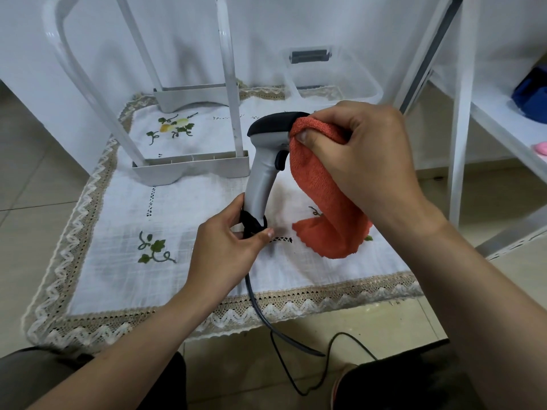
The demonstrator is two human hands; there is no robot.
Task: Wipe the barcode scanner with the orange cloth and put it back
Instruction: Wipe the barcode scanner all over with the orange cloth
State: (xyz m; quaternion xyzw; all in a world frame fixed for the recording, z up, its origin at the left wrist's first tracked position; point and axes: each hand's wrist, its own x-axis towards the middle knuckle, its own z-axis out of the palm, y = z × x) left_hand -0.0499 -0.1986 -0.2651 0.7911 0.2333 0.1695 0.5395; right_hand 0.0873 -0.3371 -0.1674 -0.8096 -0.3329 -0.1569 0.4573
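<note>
At the barcode scanner [262,176] base, brace with the left grip [225,247] pinched there; rub its head slowly with orange cloth [324,202] bunched in the right grip [370,152].

Bare left hand [225,250], bare right hand [370,161]; dark grey trousers [414,383]

Single head-worn wide view, forward and down, near tablecloth [124,208]

We observe bright, even, diffuse indoor light, only faint soft shadows on the tablecloth [183,202] below the barcode scanner [263,179] and orange cloth [322,196], sharp central focus, and wide-angle bending of straight lines toward the edges.
</note>
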